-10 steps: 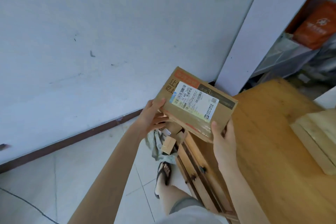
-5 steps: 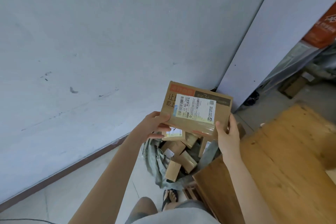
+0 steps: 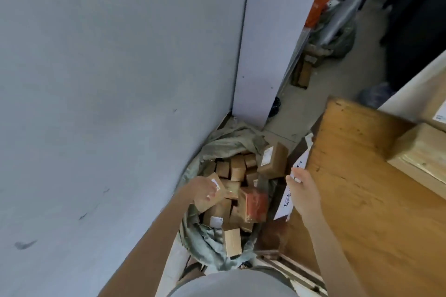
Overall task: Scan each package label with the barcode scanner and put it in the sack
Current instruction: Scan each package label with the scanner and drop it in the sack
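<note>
Both bare arms reach forward and down. The left hand sits lower and farther left, fingers curled loosely, knuckles up. The right hand is raised beside it, well apart, palm turned inward, fingers straight and together, holding nothing.

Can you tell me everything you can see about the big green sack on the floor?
The sack is grey-green, looks like crumpled woven cloth or plastic, and sits on the floor in the corner between the wall and the wooden table. Its mouth is wide open, with the rim rolled and slumped outward. Inside it is heaped with many small brown cardboard packages, some with white labels, one with an orange face. The left hand is over the pile; the right hand is beside the sack, apart from it.
</note>
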A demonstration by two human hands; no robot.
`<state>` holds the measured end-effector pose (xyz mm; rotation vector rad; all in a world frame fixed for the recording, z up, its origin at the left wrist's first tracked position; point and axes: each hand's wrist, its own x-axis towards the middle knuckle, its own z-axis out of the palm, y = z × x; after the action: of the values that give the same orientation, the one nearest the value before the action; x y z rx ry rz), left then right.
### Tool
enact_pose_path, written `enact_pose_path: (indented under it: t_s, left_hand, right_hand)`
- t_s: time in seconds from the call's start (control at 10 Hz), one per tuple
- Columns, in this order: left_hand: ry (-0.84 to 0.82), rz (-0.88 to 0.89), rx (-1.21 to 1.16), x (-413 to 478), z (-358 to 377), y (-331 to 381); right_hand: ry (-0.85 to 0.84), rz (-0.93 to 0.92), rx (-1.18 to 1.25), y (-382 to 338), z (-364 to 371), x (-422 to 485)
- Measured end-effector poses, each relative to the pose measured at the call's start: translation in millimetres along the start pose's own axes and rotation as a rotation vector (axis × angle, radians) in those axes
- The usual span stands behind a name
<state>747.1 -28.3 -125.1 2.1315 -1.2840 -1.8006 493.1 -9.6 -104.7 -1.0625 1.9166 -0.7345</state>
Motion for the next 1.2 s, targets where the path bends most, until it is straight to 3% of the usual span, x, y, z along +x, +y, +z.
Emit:
enact_pose_path:
  t_s: [0.2,0.5,0.8,1.2]
  left_hand:
    - [-0.003,0.176,0.174,27,-36,17]
    - [-0.234,0.333,0.338,22,6,36]
    - [-0.261,0.640,0.722,-40,75,92]
    - [-0.263,0.715,0.902,-89,251,128]
  right_hand:
    - [0.083,0.076,-0.015,-5,21,-41]
    - [0.118,0.176,-0.055,10,15,-107]
    - [0.198,0.143,-0.117,40,-37,-142]
    - [0.201,0.122,-0.145,136,-179,-186]
